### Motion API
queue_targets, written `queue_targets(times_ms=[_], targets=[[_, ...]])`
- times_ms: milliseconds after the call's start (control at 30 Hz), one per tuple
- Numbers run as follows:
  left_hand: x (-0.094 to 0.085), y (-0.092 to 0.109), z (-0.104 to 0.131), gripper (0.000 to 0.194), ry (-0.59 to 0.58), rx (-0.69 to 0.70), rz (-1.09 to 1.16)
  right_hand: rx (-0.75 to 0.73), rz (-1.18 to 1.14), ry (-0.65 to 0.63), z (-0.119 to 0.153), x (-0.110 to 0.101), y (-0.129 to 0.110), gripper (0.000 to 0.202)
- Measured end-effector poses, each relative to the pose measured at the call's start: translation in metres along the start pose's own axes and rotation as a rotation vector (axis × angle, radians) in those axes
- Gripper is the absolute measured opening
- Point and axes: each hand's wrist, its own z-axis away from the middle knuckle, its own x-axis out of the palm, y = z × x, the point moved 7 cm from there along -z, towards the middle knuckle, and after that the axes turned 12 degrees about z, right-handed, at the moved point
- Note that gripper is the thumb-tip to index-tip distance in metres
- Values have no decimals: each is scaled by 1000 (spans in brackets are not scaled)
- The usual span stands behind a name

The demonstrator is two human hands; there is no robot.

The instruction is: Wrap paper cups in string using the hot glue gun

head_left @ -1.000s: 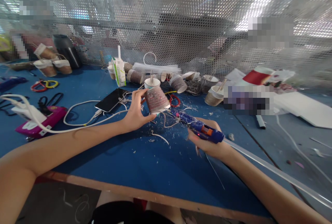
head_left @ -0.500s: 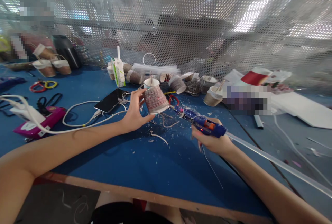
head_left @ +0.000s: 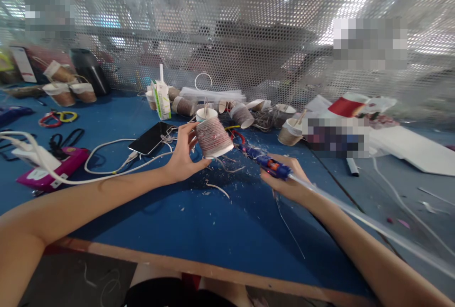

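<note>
Blue glue gun [head_left: 273, 167] gripped in the right hand [head_left: 287, 181], aimed toward the twine-wrapped paper cup [head_left: 214, 138]; left hand [head_left: 184, 156] grips that by one side, tilted over the counter [head_left: 159, 224], probably keeping its front exposed.

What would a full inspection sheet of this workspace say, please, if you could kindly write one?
Surface: blue table, littered with white scraps.
Job's things: cord-wrapped cup, tilted; blue glue gun, pointing toward the cup.
Clutter: drink carton, phone, other cups.
Hands: left hand holds the cup; right hand grips the glue gun.
Cables: white cable passes a purple box.
Surroundings: perforated screen behind the table.
</note>
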Motion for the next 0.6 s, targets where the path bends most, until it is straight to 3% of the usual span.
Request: queue_targets(times_ms=[67, 133, 233, 300, 400, 533, 600], targets=[[0, 0, 0, 77, 0, -13, 7, -66, 262, 18, -7, -4, 8, 22], [1, 1, 0, 77, -9, -30, 5, -19, 463, -30, -13, -5, 26, 32], [0, 0, 0, 77, -15, -48, -15, 51, 556, -124, -17, -12, 49, 46], [-1, 0, 1, 77, -11, -44, -22, 23, 470, -100, -18, -22, 53, 58], [-2, -1, 1, 78, -14, -37, -23, -75, 229, 50, -17, -38, 45, 73], [0, -4, 1, 79, -42, -62, 2, -175, -122, 230, -9, -38, 21, 59], [3, -6, 1, 80, -70, -76, 26, -204, -289, 174, -4, -23, 3, 49]])
